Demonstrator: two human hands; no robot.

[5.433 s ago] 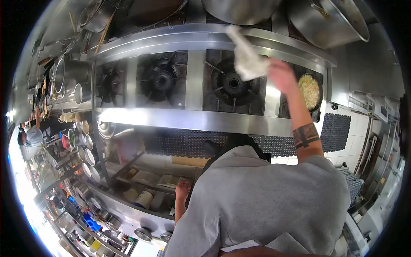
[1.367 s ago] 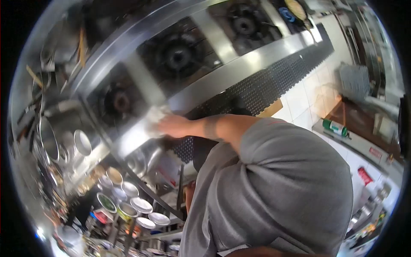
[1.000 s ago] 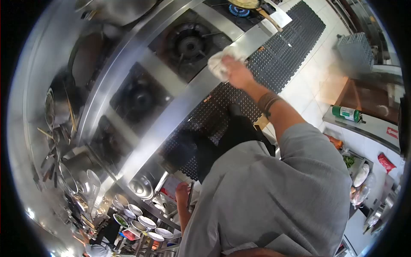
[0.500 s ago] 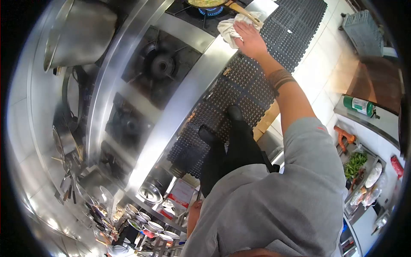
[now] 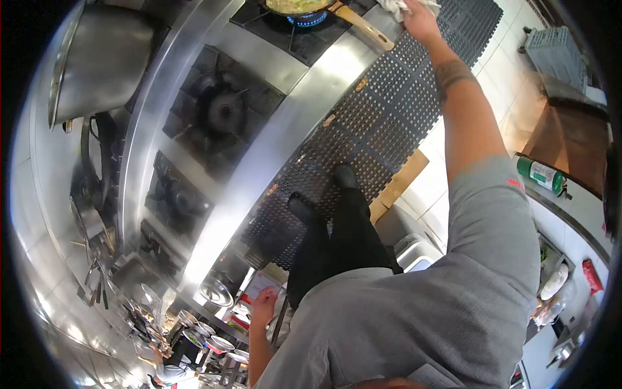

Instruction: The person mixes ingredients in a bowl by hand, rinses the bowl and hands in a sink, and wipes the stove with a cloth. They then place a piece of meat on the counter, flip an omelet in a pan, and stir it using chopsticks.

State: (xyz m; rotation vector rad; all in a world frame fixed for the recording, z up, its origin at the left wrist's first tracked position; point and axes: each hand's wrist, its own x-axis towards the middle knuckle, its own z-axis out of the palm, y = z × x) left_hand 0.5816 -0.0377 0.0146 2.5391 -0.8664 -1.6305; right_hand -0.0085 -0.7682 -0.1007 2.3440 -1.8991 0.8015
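At the top edge my right hand [image 5: 420,21] is closed on a crumpled white cloth [image 5: 395,8], at the front rim of the stove; part of the cloth is cut off by the frame. Left of it, a frying pan [image 5: 298,5] with pale yellow-green food sits over a lit blue flame [image 5: 306,19]. Its long light-coloured handle [image 5: 363,27] juts over the steel edge, apart from my hand. Low in the view, my left hand [image 5: 262,307] hangs beside my body with fingers loosely bent and nothing visible in it.
Unlit burners [image 5: 223,110] line the steel stove front [image 5: 272,139]. A large pot [image 5: 103,65] stands at the far left. Black perforated mats [image 5: 363,123] cover the floor underfoot. Bowls [image 5: 220,343] and another person [image 5: 172,371] appear at lower left; a green bottle [image 5: 541,175] lies at right.
My right hand and the cloth have moved right, off the end of the pan handle. My left hand has come further out from my side. The whole view has shifted slightly.
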